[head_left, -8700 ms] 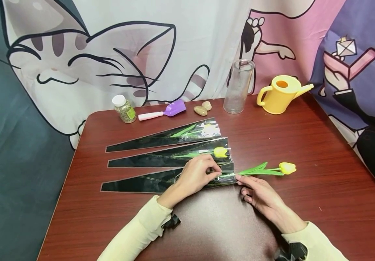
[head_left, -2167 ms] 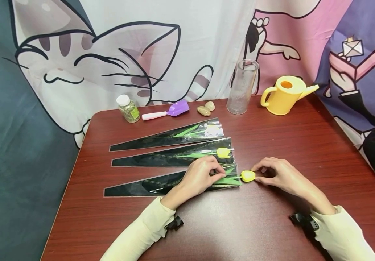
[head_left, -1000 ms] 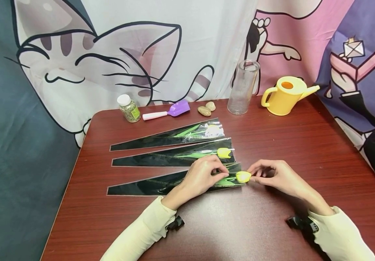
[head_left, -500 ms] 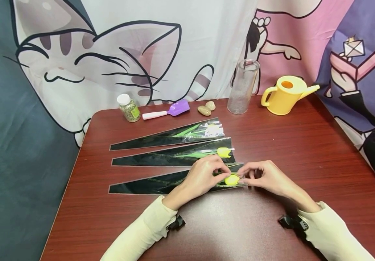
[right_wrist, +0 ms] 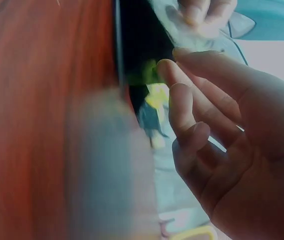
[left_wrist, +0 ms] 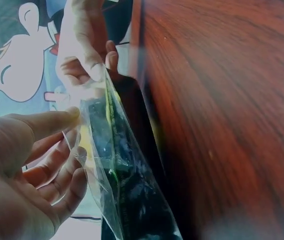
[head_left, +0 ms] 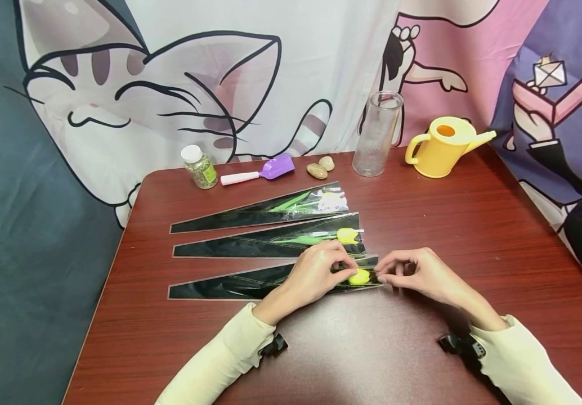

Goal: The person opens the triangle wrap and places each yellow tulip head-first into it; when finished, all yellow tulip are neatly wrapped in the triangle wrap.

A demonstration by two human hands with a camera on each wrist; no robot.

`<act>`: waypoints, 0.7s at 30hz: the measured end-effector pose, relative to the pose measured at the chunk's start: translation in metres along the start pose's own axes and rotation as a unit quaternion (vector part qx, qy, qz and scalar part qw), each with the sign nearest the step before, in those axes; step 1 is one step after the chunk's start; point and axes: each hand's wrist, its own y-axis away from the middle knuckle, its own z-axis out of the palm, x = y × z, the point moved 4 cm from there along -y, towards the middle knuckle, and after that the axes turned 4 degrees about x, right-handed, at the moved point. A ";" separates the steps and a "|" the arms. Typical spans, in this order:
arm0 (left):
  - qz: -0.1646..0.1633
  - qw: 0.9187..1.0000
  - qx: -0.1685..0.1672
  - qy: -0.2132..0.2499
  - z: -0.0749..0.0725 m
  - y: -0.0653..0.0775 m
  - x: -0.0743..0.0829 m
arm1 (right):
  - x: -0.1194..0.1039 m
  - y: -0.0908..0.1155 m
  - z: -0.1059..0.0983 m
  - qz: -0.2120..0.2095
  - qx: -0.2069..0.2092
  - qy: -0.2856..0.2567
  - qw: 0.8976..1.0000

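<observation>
A yellow tulip (head_left: 359, 277) lies inside the nearest flower sleeve (head_left: 220, 286), a tapered bag with a dark back and clear front, its bloom near the wide right end. My left hand (head_left: 316, 270) pinches the clear film (left_wrist: 94, 170) of that sleeve between thumb and fingertips, over the stem. At the wide end, my right hand (head_left: 425, 275) pinches the sleeve's edge with thumb and forefinger. The left hand hides most of the stem and leaves. Above lie a second sleeve (head_left: 230, 245) with a yellow tulip (head_left: 347, 235) and a third sleeve (head_left: 220, 220) holding a pale tulip (head_left: 330, 201).
Along the table's back edge stand a white-capped jar (head_left: 200, 169), a purple toy shovel (head_left: 277, 167), two stones (head_left: 317, 170), a tall clear glass vase (head_left: 377, 135) and a yellow watering can (head_left: 440, 149). A printed cloth (head_left: 179, 73) hangs behind the red-brown table (head_left: 478, 225).
The tulip has slid leftward into the nearest sleeve, bloom included. My right hand has followed it left, let go of the bloom and taken the sleeve's edge. The left hand has hardly moved.
</observation>
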 end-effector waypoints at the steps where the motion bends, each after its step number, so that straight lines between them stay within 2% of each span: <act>1: -0.001 1.000 -0.001 -0.001 0.001 0.000 0.000 | 0.001 0.001 -0.003 0.000 0.006 0.011 1.000; 9: 0.001 1.000 -0.017 -0.019 0.005 0.002 -0.002 | 0.005 0.007 -0.024 0.029 0.045 0.061 0.997; 12: 0.021 0.999 -0.024 -0.035 0.005 0.003 -0.001 | 0.005 0.008 -0.028 0.037 0.047 0.067 0.996; 17: 0.077 0.994 -0.036 -0.064 0.005 0.008 0.000 | 0.005 0.009 -0.033 0.047 0.050 0.083 0.994; 21: 0.073 0.995 -0.030 -0.058 -0.001 0.016 -0.004 | 0.002 0.009 -0.038 0.035 0.057 0.109 0.992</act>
